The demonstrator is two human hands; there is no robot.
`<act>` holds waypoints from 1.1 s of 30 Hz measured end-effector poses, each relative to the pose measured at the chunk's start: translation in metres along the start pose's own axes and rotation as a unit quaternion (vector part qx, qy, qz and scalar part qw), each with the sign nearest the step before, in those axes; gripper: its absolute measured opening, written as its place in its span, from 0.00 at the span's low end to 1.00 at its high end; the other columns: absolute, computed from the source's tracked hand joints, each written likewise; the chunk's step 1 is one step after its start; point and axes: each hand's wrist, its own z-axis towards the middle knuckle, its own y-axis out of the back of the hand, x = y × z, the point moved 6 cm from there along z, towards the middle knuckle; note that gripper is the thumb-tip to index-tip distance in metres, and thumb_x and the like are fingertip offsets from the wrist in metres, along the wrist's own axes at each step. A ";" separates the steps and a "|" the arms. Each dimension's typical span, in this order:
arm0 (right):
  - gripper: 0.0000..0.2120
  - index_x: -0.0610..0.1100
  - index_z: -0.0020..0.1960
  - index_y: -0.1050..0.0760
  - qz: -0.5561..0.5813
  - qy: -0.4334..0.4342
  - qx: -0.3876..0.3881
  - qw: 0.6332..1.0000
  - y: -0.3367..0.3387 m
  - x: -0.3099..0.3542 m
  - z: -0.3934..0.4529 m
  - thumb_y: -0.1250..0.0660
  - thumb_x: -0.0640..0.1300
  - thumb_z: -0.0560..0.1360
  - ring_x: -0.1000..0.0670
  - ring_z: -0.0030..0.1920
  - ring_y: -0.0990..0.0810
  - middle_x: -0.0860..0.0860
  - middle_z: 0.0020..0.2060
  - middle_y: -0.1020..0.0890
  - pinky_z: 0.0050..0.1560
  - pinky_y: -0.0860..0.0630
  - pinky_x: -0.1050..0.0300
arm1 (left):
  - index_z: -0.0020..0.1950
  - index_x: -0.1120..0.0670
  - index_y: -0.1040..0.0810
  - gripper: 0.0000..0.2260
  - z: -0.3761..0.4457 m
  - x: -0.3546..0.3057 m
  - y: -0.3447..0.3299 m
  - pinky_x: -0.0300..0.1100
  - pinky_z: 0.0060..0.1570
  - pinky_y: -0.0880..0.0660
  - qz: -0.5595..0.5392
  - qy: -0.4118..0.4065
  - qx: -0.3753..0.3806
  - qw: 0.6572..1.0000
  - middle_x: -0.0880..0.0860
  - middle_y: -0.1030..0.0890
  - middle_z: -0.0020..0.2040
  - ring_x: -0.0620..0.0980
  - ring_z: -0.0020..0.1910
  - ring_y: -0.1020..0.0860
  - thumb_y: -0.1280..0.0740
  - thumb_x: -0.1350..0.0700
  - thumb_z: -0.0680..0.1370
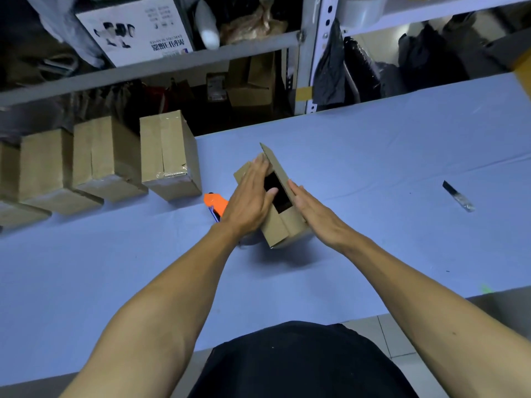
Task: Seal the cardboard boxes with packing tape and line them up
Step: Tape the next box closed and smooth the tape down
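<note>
A blue-covered table (pixel 373 156) fills the view, its near edge crossing just above the person's dark shirt, with pale floor tiles showing beyond its right end. At mid-table stands the open cardboard box (pixel 283 225), its long axis running from near right to far left. The left hand (pixel 253 196) lies flat with straight fingers pressing the left flap down. The right hand (pixel 310 208), fingers straight and together, presses against the outside of the right flap, which stands up on edge. Between the 2 flaps a dark gap shows; what is inside cannot be made out. Just left of the box, an orange tape dispenser (pixel 215 203) lies on the table, mostly hidden behind the left wrist. Well apart to the right lies a small dark blade (pixel 457 195), too blurred to identify further. Farther left, 4 taped boxes (pixel 169 159) stand side by side in a row along the back edge, and the leftmost is cut off by the frame. Behind the table, grey metal shelving (pixel 304 70) holds bags, cartons, a white printed box (pixel 135 27) and, top right, a roll of clear tape (pixel 362 10).
</note>
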 end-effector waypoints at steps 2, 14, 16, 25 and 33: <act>0.24 0.71 0.75 0.46 -0.026 0.006 -0.013 1.000 -0.003 0.000 0.004 0.45 0.64 0.80 0.70 0.74 0.51 0.81 0.67 0.45 0.76 0.50 0.60 | 0.81 0.56 0.51 0.31 -0.003 0.004 0.000 0.44 0.78 0.56 0.016 0.036 -0.037 0.999 0.54 0.51 0.82 0.49 0.80 0.55 0.44 0.47 0.82; 0.25 0.64 0.78 0.46 -0.263 -0.049 -0.086 0.960 0.022 -0.005 0.021 0.44 0.55 0.82 0.50 0.76 0.41 0.56 0.78 0.41 0.71 0.36 0.45 | 0.81 0.50 0.44 0.33 0.019 0.019 0.007 0.56 0.73 0.45 0.099 0.058 0.058 0.992 0.53 0.49 0.82 0.58 0.78 0.48 0.37 0.40 0.80; 0.23 0.64 0.77 0.43 -0.226 -0.060 -0.101 0.967 0.028 0.000 0.022 0.47 0.55 0.83 0.50 0.75 0.38 0.57 0.76 0.37 0.69 0.35 0.47 | 0.80 0.47 0.43 0.33 0.021 0.023 0.004 0.58 0.72 0.48 0.108 0.093 0.067 0.988 0.49 0.50 0.82 0.58 0.78 0.52 0.37 0.37 0.79; 0.53 0.52 0.80 0.65 -0.483 -0.065 -0.053 0.871 0.006 0.010 0.024 0.33 0.66 0.70 0.41 0.79 0.59 0.45 0.79 0.63 0.74 0.51 0.32 | 0.78 0.45 0.40 0.35 0.006 0.021 0.002 0.42 0.63 0.40 0.006 0.175 -0.004 0.985 0.52 0.38 0.74 0.57 0.71 0.37 0.33 0.37 0.75; 0.55 0.54 0.78 0.71 -0.565 -0.046 -0.078 0.820 0.014 0.003 0.017 0.32 0.64 0.70 0.38 0.78 0.66 0.43 0.78 0.66 0.72 0.57 0.28 | 0.74 0.48 0.31 0.29 -0.002 0.033 0.010 0.48 0.64 0.27 -0.148 0.312 0.015 0.939 0.55 0.27 0.67 0.53 0.62 0.24 0.32 0.38 0.76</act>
